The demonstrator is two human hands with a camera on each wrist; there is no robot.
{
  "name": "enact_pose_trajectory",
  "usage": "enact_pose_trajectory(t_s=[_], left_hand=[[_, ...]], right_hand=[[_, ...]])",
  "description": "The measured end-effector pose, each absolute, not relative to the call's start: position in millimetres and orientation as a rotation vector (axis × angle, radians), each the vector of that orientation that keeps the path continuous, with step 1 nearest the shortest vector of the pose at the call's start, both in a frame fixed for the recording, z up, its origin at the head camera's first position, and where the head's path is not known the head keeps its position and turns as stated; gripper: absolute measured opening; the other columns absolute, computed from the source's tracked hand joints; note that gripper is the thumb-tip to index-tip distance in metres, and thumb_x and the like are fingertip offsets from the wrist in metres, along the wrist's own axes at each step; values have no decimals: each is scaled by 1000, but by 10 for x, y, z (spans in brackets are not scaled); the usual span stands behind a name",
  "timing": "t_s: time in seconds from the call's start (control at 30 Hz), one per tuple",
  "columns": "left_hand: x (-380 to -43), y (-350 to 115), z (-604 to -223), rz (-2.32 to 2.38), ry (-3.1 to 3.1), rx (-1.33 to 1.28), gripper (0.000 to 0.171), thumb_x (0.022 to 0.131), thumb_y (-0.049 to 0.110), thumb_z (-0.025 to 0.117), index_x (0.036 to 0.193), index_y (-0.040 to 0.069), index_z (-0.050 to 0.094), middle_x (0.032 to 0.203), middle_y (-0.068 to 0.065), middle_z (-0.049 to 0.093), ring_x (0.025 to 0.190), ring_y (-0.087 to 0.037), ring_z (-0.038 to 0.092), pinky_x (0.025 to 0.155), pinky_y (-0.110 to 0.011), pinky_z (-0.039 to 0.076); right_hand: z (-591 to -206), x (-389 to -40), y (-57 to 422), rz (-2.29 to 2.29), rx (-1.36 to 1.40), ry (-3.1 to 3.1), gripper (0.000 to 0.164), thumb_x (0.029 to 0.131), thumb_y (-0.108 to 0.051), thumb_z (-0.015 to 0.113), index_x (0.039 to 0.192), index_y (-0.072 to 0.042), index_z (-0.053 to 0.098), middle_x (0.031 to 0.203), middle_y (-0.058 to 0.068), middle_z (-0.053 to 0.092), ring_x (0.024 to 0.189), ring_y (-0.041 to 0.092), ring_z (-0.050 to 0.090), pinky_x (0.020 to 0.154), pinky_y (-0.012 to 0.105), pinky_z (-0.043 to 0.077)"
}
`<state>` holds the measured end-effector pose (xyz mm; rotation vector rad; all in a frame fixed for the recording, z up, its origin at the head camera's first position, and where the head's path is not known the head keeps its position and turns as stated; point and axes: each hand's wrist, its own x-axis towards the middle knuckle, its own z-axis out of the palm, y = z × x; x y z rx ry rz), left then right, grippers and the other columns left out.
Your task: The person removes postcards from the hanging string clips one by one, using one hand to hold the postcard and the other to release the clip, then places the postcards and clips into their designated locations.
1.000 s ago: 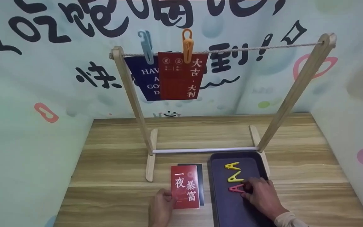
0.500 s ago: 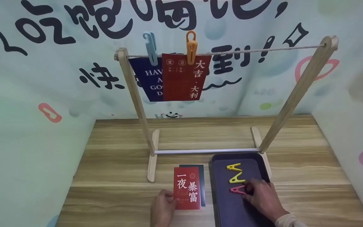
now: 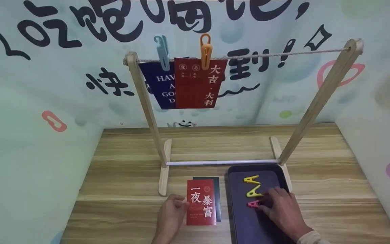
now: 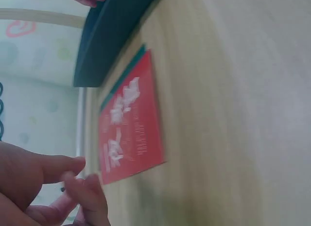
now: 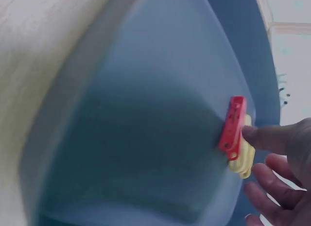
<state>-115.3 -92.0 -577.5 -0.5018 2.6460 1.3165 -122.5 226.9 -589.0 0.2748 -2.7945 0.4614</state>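
My right hand reaches into the dark tray. Its thumb and fingertips pinch the arms of a pinkish-red clothespin, whose arms are squeezed close together. In the right wrist view the thumb lies against the red clothespin, with a yellow clothespin behind it. Two yellow clothespins lie farther up the tray. Beside the left edge of a red card is my left hand, fingers loosely bent and nothing between them. Under the red card a dark green card shows along two edges.
Behind the cards stands a wooden rack with a rope strung across its top. A blue card hangs there by a blue clothespin, and a red card by an orange one. A white rod joins the feet.
My left hand has come off the red card's lower left edge and shifted slightly left and up. The red clothespin's arms, spread before, are now squeezed together by my right hand.
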Motion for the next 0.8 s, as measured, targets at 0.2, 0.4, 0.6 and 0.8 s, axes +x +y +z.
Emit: enact_pose_trajectory(t_s=[0.2, 0.4, 0.6, 0.8], left_hand=[[-1188, -917, -5557, 1362, 2744, -415, 24, 81, 24, 69, 100, 12, 62, 85, -1, 67, 77, -13, 63, 65, -29, 50], [-1240, -918, -5294, 1442, 2858, -282, 27, 80, 21, 70, 103, 10, 60, 97, -7, 61, 90, -20, 60, 81, -35, 49], [-1322, -917, -4953, 1466, 2947, -145, 34, 80, 20, 70, 110, 11, 57, 104, -6, 58, 99, -20, 55, 84, -35, 49], [-1422, -893, -4629, 1505, 2952, -93, 41, 81, 22, 70, 118, 14, 52, 114, -5, 52, 106, -19, 52, 88, -35, 47]], right_hand=[[-5694, -1249, 2191, 440, 461, -2607, 45, 51, -38, 87, 83, -16, 63, 77, -4, 56, 76, 20, 55, 65, 38, 40], [-5350, -1310, 2128, 478, 635, -2498, 43, 58, -36, 84, 91, -18, 64, 86, -5, 57, 80, 16, 52, 67, 32, 35], [-4952, -1383, 2024, 471, 812, -2407, 41, 65, -29, 81, 99, -16, 63, 103, 2, 58, 93, 21, 53, 76, 35, 36], [-4596, -1507, 1892, 379, 966, -2315, 44, 67, -26, 80, 105, -13, 61, 110, 6, 58, 99, 23, 54, 80, 39, 40]])
